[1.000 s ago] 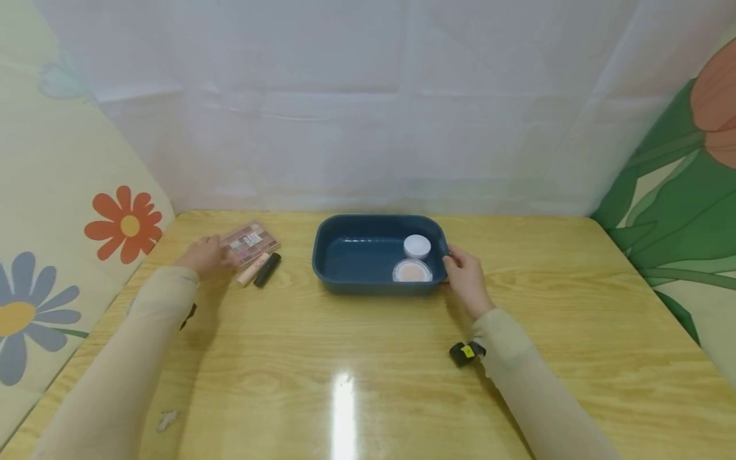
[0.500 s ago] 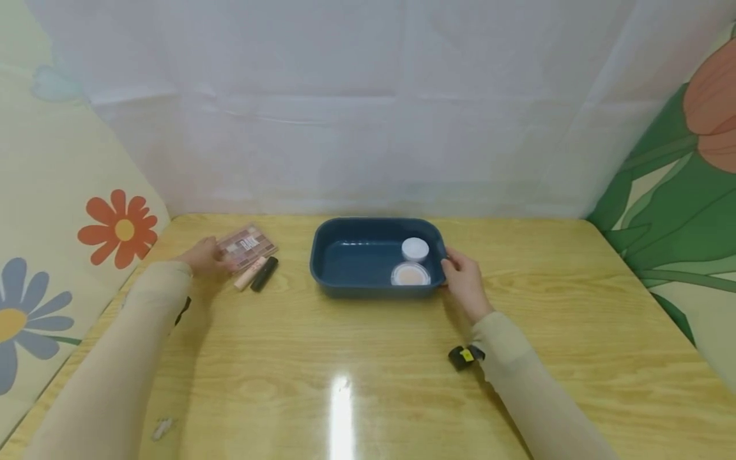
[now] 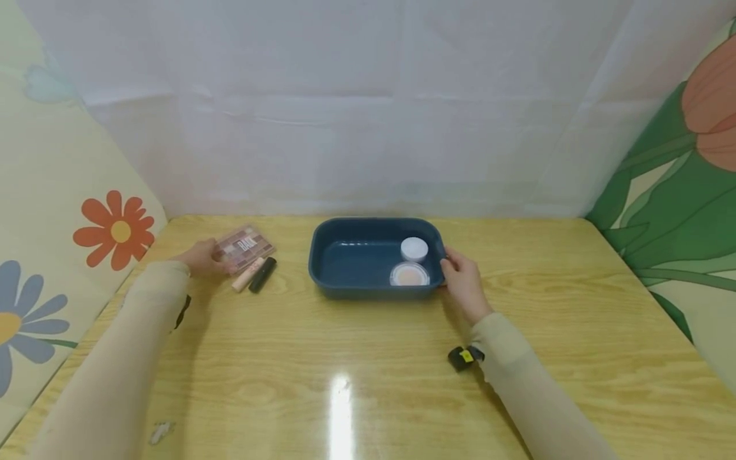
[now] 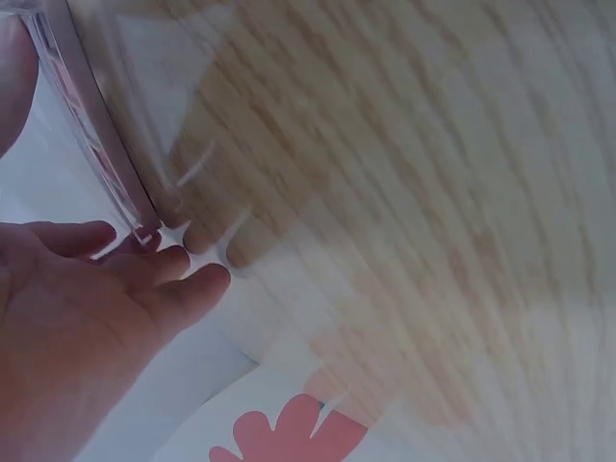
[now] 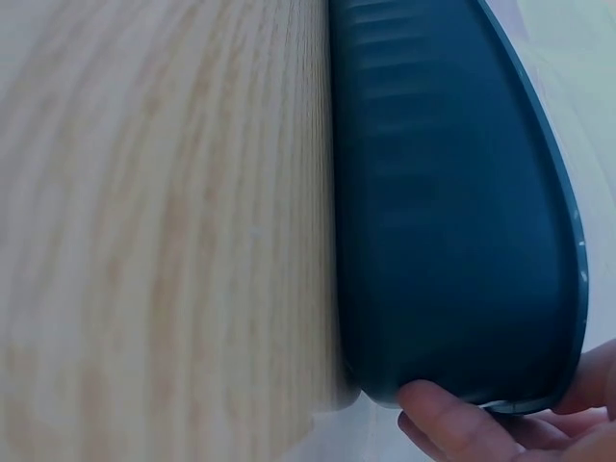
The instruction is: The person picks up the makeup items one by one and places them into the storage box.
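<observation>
At the table's back left, my left hand (image 3: pixel 204 257) grips the left end of a flat eyeshadow palette (image 3: pixel 246 246) with a clear cover. In the left wrist view the thumb and the fingers (image 4: pixel 197 289) lie on opposite edges of the palette (image 4: pixel 91 115). My right hand (image 3: pixel 464 284) grips the right end of a dark blue rectangular bin (image 3: pixel 376 292), thumb at the rim. From the right wrist view, a finger presses under the outer wall of the bin (image 5: pixel 452 221). Inside, at the right, are a white round-lidded jar (image 3: pixel 414 248) and a round powder compact (image 3: pixel 409 275).
A pale pink tube (image 3: pixel 248 276) and a black tube (image 3: pixel 262 276) lie side by side just in front of the palette. Behind the wooden table (image 3: pixel 368 345) hangs a white cloth (image 3: pixel 345 128). Flower-patterned panels (image 3: pixel 46 191) flank both sides.
The head view has shifted slightly, so everything sits a little lower and further left. Both hands keep their holds on the palette and the bin.
</observation>
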### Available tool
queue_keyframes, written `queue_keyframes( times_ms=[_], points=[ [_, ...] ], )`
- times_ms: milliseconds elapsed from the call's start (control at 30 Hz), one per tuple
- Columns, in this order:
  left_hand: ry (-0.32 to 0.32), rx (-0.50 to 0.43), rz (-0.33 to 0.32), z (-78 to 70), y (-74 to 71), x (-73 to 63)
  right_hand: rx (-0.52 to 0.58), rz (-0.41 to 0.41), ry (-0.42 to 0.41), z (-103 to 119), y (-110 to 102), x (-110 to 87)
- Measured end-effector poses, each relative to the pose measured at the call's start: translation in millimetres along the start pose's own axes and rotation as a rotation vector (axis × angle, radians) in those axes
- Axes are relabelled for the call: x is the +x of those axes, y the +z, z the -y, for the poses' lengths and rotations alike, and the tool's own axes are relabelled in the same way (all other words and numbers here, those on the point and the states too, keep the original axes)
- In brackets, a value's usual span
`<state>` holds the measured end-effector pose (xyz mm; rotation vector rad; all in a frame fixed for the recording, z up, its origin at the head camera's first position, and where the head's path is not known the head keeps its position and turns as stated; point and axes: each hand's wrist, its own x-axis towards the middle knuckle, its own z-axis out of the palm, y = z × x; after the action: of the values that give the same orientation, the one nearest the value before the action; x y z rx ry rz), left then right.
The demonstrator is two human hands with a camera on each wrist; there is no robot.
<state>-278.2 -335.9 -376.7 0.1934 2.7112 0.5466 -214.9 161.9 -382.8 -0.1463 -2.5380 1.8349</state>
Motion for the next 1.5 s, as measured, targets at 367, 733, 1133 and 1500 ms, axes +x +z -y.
queue_keyframes(
  times_ms=[367,733,1133,1500],
  points=[
    [-0.129,0.031,-0.080,-0.5,1.5,-2.5,-0.006,-0.011,-0.010,1.2,0.1,-0.6],
    [-0.280,-0.331,-0.301,-0.2,4.8,-15.9,-0.012,-0.015,-0.031,-0.6,-0.9,-0.2],
    [-0.378,-0.841,-0.524,-12.4,14.3,-27.9,-0.005,-0.002,-0.012,0.2,-0.7,-0.3],
    [-0.400,-1.237,-0.561,-38.6,14.8,-46.2,-0.015,-0.001,-0.030,-1.4,-0.6,0.1]
  ],
)
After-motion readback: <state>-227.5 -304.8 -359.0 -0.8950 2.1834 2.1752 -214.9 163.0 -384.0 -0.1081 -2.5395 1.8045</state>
